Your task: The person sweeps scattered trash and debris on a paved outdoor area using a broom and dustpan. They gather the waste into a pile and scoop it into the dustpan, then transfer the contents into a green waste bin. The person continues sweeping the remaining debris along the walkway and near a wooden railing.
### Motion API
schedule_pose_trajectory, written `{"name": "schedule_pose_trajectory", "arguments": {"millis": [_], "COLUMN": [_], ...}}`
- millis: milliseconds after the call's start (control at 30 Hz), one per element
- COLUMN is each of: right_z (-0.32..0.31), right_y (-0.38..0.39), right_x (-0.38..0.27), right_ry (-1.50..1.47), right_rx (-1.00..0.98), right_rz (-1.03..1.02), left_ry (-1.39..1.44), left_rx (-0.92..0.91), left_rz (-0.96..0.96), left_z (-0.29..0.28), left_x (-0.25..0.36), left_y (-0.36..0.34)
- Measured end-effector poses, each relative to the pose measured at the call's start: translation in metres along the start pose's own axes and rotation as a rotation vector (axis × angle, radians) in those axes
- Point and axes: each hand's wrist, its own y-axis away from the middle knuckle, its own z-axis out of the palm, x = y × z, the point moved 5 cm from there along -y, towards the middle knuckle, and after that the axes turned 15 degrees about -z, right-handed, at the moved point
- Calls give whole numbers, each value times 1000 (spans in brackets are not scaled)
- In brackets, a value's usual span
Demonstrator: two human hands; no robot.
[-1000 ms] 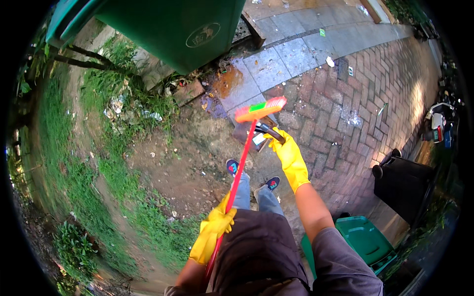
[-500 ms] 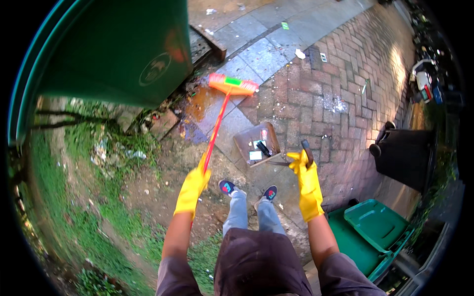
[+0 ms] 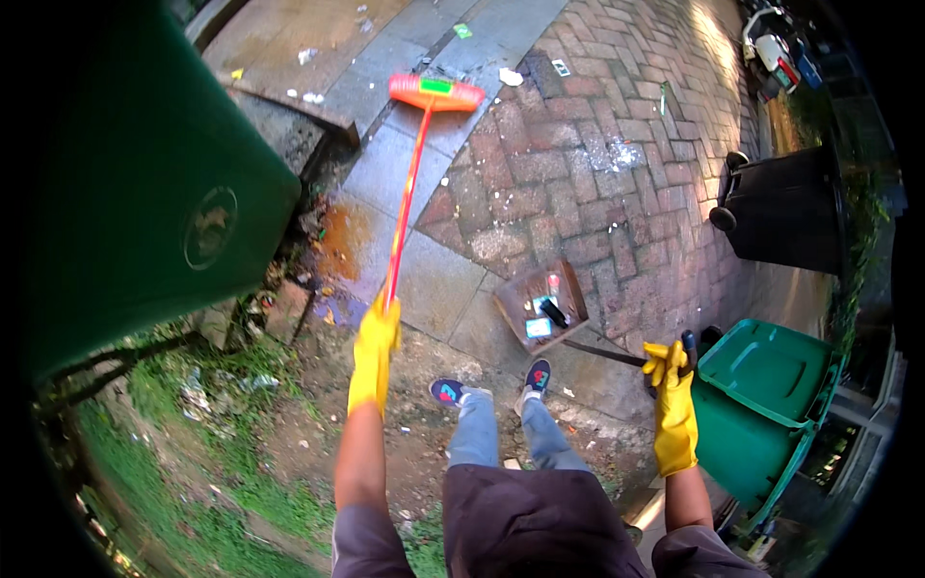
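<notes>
Sweeping, prob. part-done: L hand point(image 3: 374, 354) wrapped round broom point(image 3: 413, 183), its head far, left of centre; R hand point(image 3: 676, 409) closed round dustpan point(image 3: 515, 301) handle, centre-right. Some litter point(image 3: 553, 312) in; scraps point(image 3: 511, 76) left on far paving point(image 3: 636, 217).

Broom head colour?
The broom head is orange-red with a green patch mid-top; best in the head view.

You have room over the paving point(image 3: 443, 275) between broom point(image 3: 409, 197) and dustpan point(image 3: 516, 306); large green bin point(image 3: 173, 173) blocks your far left, second green bin point(image 3: 740, 438) crowds your right hand point(image 3: 675, 405).
</notes>
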Motion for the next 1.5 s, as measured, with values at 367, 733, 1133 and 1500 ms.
{"name": "schedule_pose_trajectory", "arguments": {"millis": [367,733,1133,1500], "right_z": [-166,-234,-263,-303], "right_y": [45,62,56,20], "right_x": [100,138,162,173], "right_ry": [-81,-94,-232,-218], "right_rx": [126,192,77,191], "right_rz": [-72,-1,-144,-62], "left_ry": [-157,-347,-91,33], "left_rx": [121,222,92,18], "left_rz": [-120,-334,-145,240], "left_z": [83,74,194,358], "left_x": [-56,-289,-139,148], "left_y": [108,280,213,74]}}
